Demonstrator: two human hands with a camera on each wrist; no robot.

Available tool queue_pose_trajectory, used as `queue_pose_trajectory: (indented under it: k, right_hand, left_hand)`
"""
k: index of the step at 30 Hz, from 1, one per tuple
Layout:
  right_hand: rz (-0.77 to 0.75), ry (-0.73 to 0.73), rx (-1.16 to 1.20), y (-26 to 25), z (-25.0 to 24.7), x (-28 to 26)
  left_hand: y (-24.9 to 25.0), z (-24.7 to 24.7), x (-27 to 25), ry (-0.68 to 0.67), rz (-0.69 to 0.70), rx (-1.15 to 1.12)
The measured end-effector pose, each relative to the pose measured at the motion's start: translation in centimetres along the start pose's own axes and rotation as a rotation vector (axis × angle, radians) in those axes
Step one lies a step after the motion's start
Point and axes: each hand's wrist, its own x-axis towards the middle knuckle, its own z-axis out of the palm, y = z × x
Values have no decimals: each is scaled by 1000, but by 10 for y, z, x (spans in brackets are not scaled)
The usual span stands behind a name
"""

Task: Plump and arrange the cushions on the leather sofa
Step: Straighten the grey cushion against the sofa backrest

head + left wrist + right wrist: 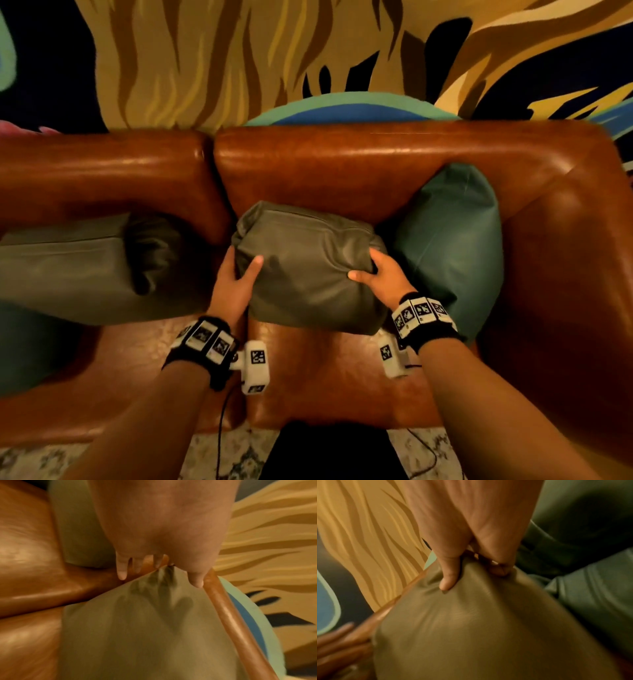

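An olive-grey cushion (308, 267) is held between both hands over the seat of the brown leather sofa (342, 164), its far edge lying against the backrest. The left hand (236, 281) is set on the cushion's left end, with the thumb laid on the upper face and the fingers wrapped round the side; in the left wrist view the fabric is seen bunched to a puckered point between thumb and fingers (122, 568). The right hand (380, 277) is clamped on the right end, the thumb pressed into the upper face; in the right wrist view the thumb is dug into the leather and a fold is pinched against the fingers.

A teal cushion (455, 240) is propped upright in the sofa's right corner, just beside the held cushion and touching it. A second olive cushion (85, 263) is laid on the left seat, well apart from the teal one. Marker-covered bands are worn on both wrists. A painted mural (239, 58) is seen on the wall behind the sofa.
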Motion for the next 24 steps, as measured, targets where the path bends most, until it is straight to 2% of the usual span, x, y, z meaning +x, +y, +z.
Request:
queue_pose_trajectory:
  k: [3, 6, 8, 9, 11, 12, 13, 14, 16, 18, 20, 22, 24]
  right_hand:
    - [96, 19, -32, 6, -4, -6]
    - [193, 68, -45, 18, 9, 1]
    - [258, 69, -115, 47, 21, 25]
    - [288, 77, -98, 41, 25, 31]
    - [328, 156, 71, 4, 25, 32]
    - [317, 188, 155, -7, 20, 35]
    - [309, 220, 185, -11, 16, 41]
    - [294, 245, 175, -17, 11, 44]
    - [296, 191, 185, -17, 17, 47]
    - [311, 136, 180, 12, 30, 59]
    - [287, 55, 176, 31, 38, 68]
    - [264, -15, 189, -7, 44, 53]
    - [230, -64, 222, -21, 50, 51]
  left_hand:
    - [10, 13, 32, -91, 2, 170]
    - [19, 28, 39, -64, -157, 315]
    - [30, 30, 42, 9, -221, 413]
    - [32, 29, 46, 70, -183, 480]
    - [37, 25, 59, 149, -19, 590]
    - [40, 23, 67, 128, 31, 621]
    - [41, 22, 74, 78, 22, 625]
    - [45, 22, 77, 32, -36, 612]
    - [48, 22, 83, -59, -186, 521]
    - [54, 19, 82, -101, -328, 321]
    - [56, 7, 78, -112, -380, 124]
    - [46, -12, 76, -82, -397, -23]
    - [32, -26, 68, -14, -413, -180]
